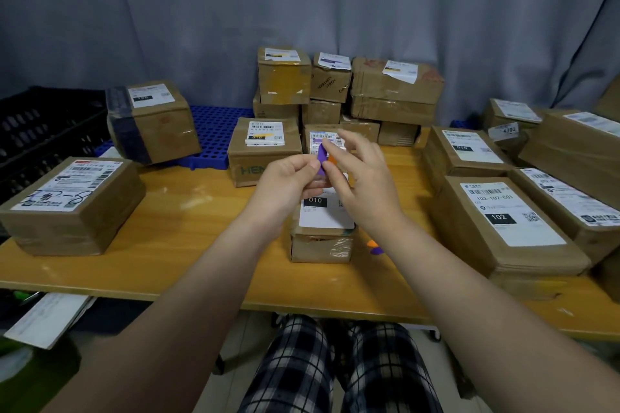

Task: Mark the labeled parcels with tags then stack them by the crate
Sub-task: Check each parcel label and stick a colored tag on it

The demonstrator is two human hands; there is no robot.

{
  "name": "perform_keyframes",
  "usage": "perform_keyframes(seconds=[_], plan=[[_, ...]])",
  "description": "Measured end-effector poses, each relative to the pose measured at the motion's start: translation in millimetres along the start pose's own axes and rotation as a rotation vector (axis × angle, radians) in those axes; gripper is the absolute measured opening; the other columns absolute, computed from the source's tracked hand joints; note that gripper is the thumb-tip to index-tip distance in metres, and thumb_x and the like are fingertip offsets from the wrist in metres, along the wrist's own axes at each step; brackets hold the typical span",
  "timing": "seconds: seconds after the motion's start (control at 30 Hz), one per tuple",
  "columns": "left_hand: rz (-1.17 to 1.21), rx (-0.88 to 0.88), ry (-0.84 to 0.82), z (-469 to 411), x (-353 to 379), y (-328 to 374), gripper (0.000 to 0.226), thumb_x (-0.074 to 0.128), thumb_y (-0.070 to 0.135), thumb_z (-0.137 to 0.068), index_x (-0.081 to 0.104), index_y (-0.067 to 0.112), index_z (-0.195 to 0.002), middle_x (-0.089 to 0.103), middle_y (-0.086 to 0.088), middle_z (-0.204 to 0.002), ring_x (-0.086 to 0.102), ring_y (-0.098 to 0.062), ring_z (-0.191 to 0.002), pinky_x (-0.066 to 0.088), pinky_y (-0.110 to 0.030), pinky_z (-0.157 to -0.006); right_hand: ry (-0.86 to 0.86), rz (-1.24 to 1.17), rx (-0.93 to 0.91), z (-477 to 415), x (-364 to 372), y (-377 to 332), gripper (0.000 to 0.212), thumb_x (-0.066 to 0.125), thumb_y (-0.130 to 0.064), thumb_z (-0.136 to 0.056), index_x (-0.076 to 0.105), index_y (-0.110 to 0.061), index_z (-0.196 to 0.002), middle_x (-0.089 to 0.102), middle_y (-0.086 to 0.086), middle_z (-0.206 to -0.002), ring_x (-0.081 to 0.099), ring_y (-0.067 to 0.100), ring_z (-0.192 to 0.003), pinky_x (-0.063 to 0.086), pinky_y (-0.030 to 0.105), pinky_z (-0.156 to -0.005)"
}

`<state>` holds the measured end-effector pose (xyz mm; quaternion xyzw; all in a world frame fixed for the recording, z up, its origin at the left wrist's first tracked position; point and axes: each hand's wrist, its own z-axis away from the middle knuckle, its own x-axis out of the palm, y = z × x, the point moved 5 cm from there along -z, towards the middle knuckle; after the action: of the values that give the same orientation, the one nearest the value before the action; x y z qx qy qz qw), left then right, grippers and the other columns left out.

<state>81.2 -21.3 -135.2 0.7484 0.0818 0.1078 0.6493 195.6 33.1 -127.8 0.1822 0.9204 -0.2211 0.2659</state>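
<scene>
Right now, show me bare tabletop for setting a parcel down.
Widest bare table: between the scribbled-label parcel and the 010 parcel, out to the front edge. A narrow strip, holding loose tags, separates 010 parcel from 102 parcel. Rear stack and right side are crowded.

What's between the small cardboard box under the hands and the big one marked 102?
Small orange and purple tags lying on the wooden table, in the head view.

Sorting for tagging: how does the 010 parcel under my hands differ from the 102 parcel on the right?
The 010 parcel is small, the 102 parcel far broader. The left hand and right hand hide part of the 010 parcel's label; the 102 parcel's shows whole. Both are brown cardboard.
</scene>
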Motion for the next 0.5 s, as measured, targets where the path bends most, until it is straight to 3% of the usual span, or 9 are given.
perform_keyframes(seconds=[0.1,0.2,0.3,0.4,0.5], plan=[[-0.022,0.024,-0.017,0.6,1.4,1.6,0.020,0.046,0.011,-0.100,0.064,0.016,-0.106,0.070,0.002,-0.084,0.067,-0.003,-0.076,0.055,-0.019,-0.077,-0.037,0.005,-0.004,-2.4,1.6,-0.4,0.043,0.042,-0.037,-0.094,0.063,-0.017,-0.125,0.052,0.011,-0.137,0.046,0.030,-0.122,0.039,0.034,-0.095],[-0.027,0.006,-0.005,-0.2,-0.7,2.9,0.021,0.047,0.011,-0.099,0.067,0.017,-0.098,0.070,0.000,-0.083,0.068,-0.006,-0.077,0.055,-0.022,-0.080,-0.072,0.011,-0.020,-3.3,3.3,-0.5,0.044,0.040,-0.038,-0.094,0.060,-0.019,-0.128,0.046,0.009,-0.144,0.043,0.032,-0.125,0.036,0.037,-0.095],[-0.039,0.019,0.027,0.1,-2.0,5.2,0.023,0.048,0.017,-0.099,0.069,0.017,-0.089,0.068,-0.001,-0.077,0.064,-0.007,-0.075,0.056,-0.021,-0.078,-0.030,-0.004,-0.055,-3.4,2.8,-0.9,0.041,0.043,-0.035,-0.092,0.065,-0.018,-0.122,0.051,0.010,-0.140,0.046,0.034,-0.119,0.036,0.036,-0.092],[-0.076,0.033,0.060,-0.5,-0.6,6.8,0.027,0.048,0.021,-0.100,0.068,0.012,-0.085,0.064,-0.011,-0.079,0.062,-0.009,-0.074,0.055,-0.018,-0.071,0.035,-0.004,-0.094,-0.7,4.8,0.8,0.035,0.049,-0.029,-0.091,0.068,-0.015,-0.117,0.057,0.009,-0.133,0.044,0.023,-0.111,0.045,0.041,-0.090],[-0.098,0.024,0.085,0.2,1.4,6.0,0.027,0.048,0.020,-0.100,0.069,0.011,-0.084,0.065,-0.004,-0.073,0.063,-0.004,-0.067,0.054,-0.016,-0.068,0.067,-0.005,-0.103,4.0,7.9,4.2,0.033,0.051,-0.026,-0.090,0.070,-0.014,-0.114,0.061,0.007,-0.128,0.044,0.020,-0.108,0.051,0.048,-0.084]])
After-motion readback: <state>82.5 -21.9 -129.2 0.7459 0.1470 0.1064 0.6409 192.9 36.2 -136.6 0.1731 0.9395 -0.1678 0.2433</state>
